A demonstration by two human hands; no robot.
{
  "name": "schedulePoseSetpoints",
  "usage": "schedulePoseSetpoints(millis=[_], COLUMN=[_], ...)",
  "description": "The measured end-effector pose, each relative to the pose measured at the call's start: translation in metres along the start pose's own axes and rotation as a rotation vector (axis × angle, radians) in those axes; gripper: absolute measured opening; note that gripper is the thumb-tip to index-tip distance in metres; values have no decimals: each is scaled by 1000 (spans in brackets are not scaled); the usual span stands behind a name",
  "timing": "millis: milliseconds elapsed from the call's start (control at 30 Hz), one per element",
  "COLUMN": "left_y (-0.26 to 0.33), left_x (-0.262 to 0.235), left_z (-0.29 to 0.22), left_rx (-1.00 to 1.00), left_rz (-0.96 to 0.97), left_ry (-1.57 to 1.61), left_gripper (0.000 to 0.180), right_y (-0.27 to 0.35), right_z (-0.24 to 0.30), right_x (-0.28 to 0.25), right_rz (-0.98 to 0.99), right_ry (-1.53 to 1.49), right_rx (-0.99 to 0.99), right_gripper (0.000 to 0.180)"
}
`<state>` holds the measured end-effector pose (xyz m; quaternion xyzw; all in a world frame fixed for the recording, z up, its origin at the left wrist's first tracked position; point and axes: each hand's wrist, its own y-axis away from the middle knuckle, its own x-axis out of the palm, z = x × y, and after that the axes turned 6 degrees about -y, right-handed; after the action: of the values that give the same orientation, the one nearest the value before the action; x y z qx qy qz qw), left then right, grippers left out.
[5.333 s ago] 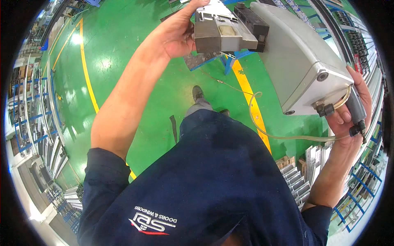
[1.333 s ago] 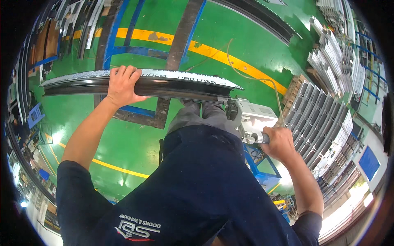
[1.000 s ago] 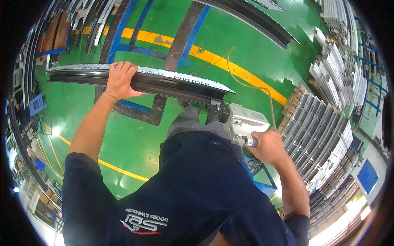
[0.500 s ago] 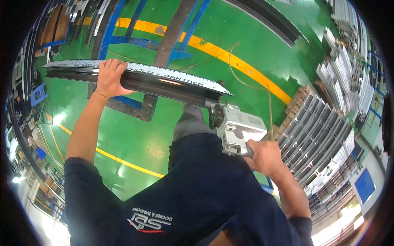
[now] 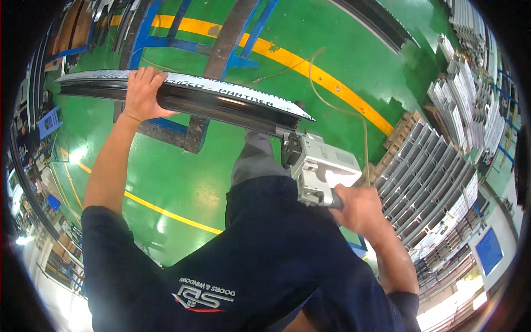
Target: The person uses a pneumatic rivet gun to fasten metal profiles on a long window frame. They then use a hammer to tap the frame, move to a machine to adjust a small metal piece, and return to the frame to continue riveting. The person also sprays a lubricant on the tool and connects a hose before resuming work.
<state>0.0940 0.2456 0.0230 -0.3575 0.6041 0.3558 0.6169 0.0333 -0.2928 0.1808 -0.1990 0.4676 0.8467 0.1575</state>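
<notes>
Two hands: both gripping.
Left hand (image 5: 142, 94): clasped over dark profile bar (image 5: 221, 102), upper left.
Right hand (image 5: 362, 210): closed round grey power tool (image 5: 321, 169) handle, centre right.

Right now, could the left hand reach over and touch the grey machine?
Probably not while it grips the long dark profile. The left hand is far along it, and the grey machine sits at the other end, in the right hand.
</notes>
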Motion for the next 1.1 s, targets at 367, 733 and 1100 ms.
schedulePoseSetpoints(millis=[367, 733, 1100], left_y=[8, 1, 6], left_x=[-4, -1, -7], left_z=[-3, -1, 2], left_rx=[31, 51, 64], left_rz=[-49, -73, -65], left_ry=[20, 34, 35], left_gripper=[94, 93, 94], right_y=[9, 17, 11], right_z=[7, 14, 9], right_x=[-2, 1, 20], right_rz=[14, -66, 18], right_ry=[1, -43, 3], right_rx=[13, -25, 3], right_gripper=[35, 33, 34])
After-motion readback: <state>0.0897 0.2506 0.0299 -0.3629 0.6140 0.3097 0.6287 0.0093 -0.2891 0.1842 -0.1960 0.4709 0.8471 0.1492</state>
